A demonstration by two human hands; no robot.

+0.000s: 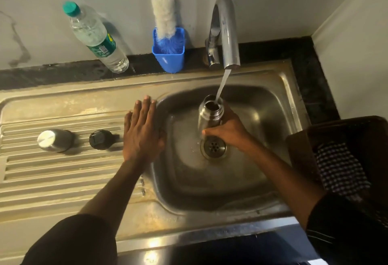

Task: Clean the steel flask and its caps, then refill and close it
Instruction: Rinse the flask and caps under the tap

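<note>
Right hand (228, 132) grips steel flask (210, 115) under running tap (225, 31); left hand (142, 130) flat, empty. Both caps (55, 139) off, left of basin; closing remains.

Silvery steel flask (210, 115) over a dull grey sink (279, 88), silver cap (55, 140) and black cap (101, 139) left of it. Behind the sink: clear bottle (95, 36) with green lid and green label, white-and-blue brush (164, 21) in a blue holder (169, 54), black counter (273, 51). Right of the sink, black-and-white checked cloth (340, 168).
</note>
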